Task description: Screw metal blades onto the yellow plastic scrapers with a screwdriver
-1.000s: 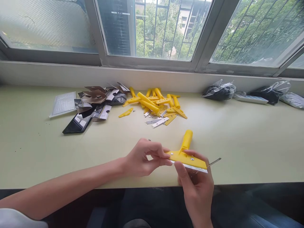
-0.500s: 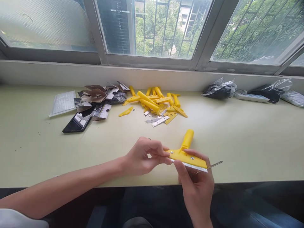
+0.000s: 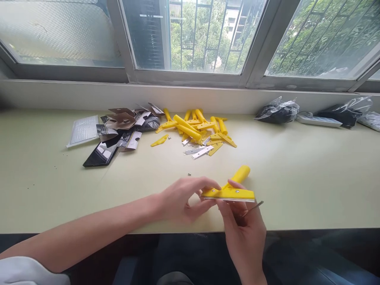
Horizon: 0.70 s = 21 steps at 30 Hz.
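A yellow scraper (image 3: 230, 193) with two screws in its head and a metal blade along its front edge is held above the near part of the table. My right hand (image 3: 245, 225) is closed round it from below, thumb at the blade edge. A thin metal rod (image 3: 257, 205), perhaps a screwdriver or hex key, is tucked in the same hand and sticks out to the right. My left hand (image 3: 187, 200) pinches the scraper's left end between thumb and fingers. Beyond them, a tiny metal piece (image 3: 189, 174) lies on the table.
A pile of yellow scraper parts (image 3: 196, 126) and loose blades (image 3: 202, 152) lies at the back middle. Left of it are opened cardboard packages (image 3: 124, 122), a black phone-like device (image 3: 99, 155) and a bubble-wrap pouch (image 3: 84, 130). Plastic-bagged black items (image 3: 279, 111) sit at the back right.
The scraper has tilted so its head looks narrower and more level, and its handle leans further right. My left fingers have shifted along its left end. The view has moved slightly.
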Each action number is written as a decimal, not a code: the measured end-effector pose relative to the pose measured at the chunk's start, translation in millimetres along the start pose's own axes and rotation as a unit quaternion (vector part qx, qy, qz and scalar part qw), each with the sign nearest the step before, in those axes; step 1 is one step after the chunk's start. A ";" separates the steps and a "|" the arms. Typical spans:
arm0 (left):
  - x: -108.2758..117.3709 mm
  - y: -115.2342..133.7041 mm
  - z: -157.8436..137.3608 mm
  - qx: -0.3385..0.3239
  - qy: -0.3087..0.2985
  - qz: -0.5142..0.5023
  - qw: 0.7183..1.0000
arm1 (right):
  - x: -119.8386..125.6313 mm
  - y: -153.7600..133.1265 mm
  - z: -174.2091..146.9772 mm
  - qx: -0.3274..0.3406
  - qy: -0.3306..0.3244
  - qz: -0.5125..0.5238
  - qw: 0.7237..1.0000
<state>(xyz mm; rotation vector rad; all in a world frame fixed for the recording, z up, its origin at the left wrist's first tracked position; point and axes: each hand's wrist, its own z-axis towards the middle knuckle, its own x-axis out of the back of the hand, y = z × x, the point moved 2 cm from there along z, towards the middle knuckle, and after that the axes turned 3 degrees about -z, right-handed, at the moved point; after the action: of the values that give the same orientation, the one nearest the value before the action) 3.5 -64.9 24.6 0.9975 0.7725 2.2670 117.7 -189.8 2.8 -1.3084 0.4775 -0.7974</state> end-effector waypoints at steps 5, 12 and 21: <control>-4.8 -9.9 4.4 0.172 0.057 -0.138 0.974 | 1.6 2.2 0.6 0.021 0.004 -0.012 1.000; 7.0 -35.2 10.6 0.361 0.195 -0.348 0.843 | 12.0 23.9 10.8 0.102 -0.028 -0.111 0.988; 7.8 -36.0 11.8 0.306 0.203 -0.391 0.844 | -4.8 17.2 -0.8 0.220 0.030 -0.162 0.961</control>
<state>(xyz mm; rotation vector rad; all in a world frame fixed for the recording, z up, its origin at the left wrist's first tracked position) 16.9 -31.5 10.3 0.2858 1.7812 1.5061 118.2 -185.7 -14.6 -0.9558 0.1162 -1.1446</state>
